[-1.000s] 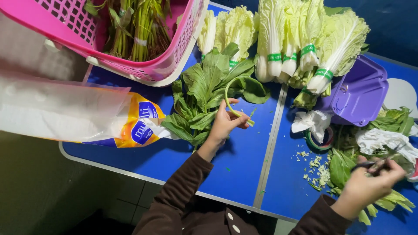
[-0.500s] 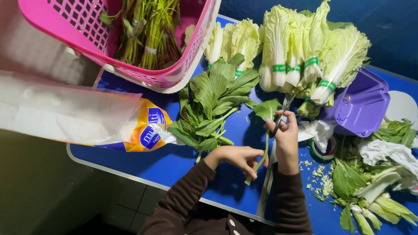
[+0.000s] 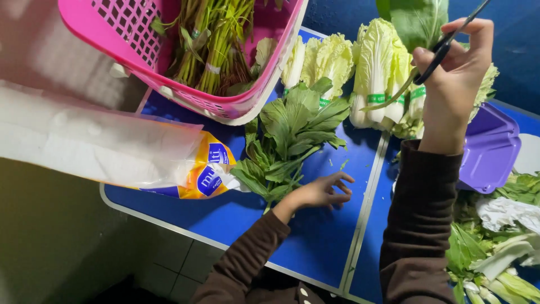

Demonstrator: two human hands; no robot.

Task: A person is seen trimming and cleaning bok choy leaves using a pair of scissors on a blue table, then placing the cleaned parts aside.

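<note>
My right hand (image 3: 455, 73) is raised high over the table's right half, closed around dark scissors (image 3: 450, 39). A large green leaf (image 3: 416, 19) on a long pale stem hangs by the same fingers. My left hand (image 3: 323, 191) lies low on the blue table (image 3: 315, 247) with its fingers spread and nothing in it. It sits just right of a loose pile of leafy greens (image 3: 287, 135), and its fingertips are close to a small green scrap.
A pink plastic basket (image 3: 247, 101) of green stalks overhangs the table's back left. Banded napa cabbages (image 3: 377, 73) line the back. A purple tray (image 3: 489, 146) and trimmed greens (image 3: 506, 247) are at the right. A white and yellow plastic bag (image 3: 112, 146) lies at the left edge.
My right hand has lifted from table height to the upper right, carrying the scissors and the leaf. My left hand let go of the stem and settled on the table.
</note>
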